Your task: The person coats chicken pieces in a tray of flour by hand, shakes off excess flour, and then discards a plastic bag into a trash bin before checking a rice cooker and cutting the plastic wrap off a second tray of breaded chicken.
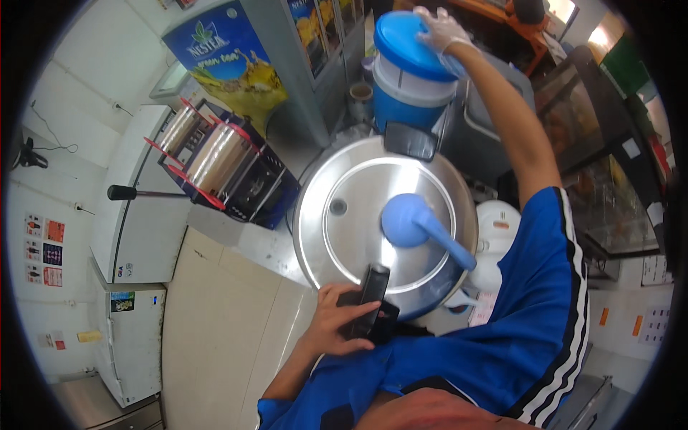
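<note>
My left hand (338,320) is bare and has its fingers around the black front handle (374,285) of a large round cooker. Its metal lid (355,236) lies down on the pot, and a light-blue plastic ladle or scoop (407,220) rests on top, its handle toward the lower right. At the far side, my right hand (443,32) wears a clear plastic glove. It lies over the right part of a blue round lid (398,40), fingers spread toward the far rim. Below that lid are a white container wall and a blue bucket (400,110).
A cup sealing machine (236,166) with a long lever (126,192) stands left of the cooker. Behind it is a drinks dispenser (226,59). White chest freezers (137,236) line the left wall. At right stand a grey bin (484,123) and a glass display case (602,188).
</note>
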